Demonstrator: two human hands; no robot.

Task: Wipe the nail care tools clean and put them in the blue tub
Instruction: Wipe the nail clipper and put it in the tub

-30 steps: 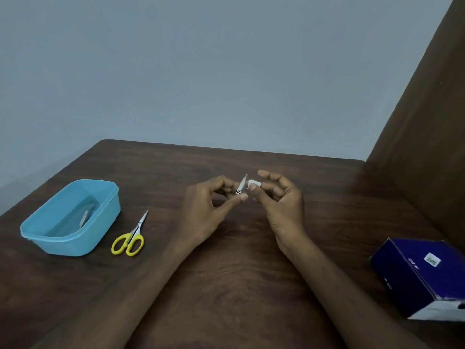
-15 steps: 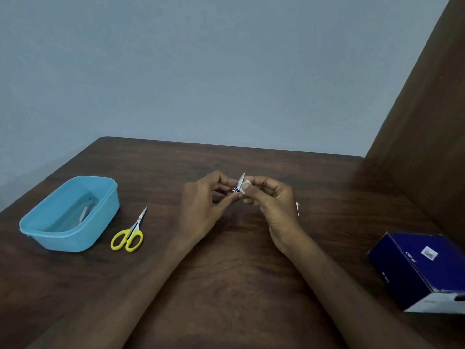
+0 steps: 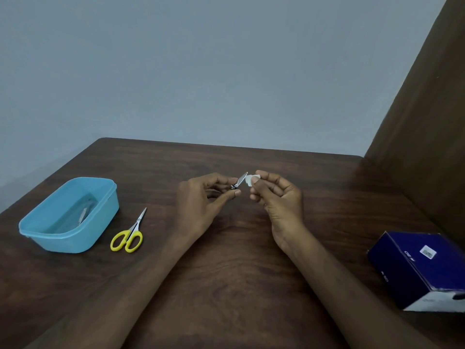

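Head view: both hands are raised a little over the middle of the dark wooden counter (image 3: 231, 260), forearms reaching in from the near edge. The left hand (image 3: 198, 200) has its fingers curled, thumb and forefinger pinching the lower end of a small metal nail clipper (image 3: 239, 183) — its lever is swung up and points far-right, toward the other hand. The right hand (image 3: 279, 197) is also curled, and pinches a small white wipe (image 3: 251, 179) between thumb and fingertips. The wipe sits just beside the tip of the raised lever; whether the two touch cannot be told at this size.

On the left of the counter stands the blue tub (image 3: 100, 222), its open top facing up. Inside, something pale and slender lies on the bottom — too blurred to name. Just right of the tub, apart from it, lie the yellow-handled scissors (image 3: 129, 235), flat on the wood, blades closed and pointing far-right, loops toward the near side. They are well apart from both hands.

At the near right edge a dark blue box (image 3: 415, 268) rests on the counter, with a small white label on its top face and a white end turned to the near side. A brown wooden panel (image 3: 422, 134) rises along the right side, and a plain grey wall (image 3: 201, 71) stands behind the far edge.
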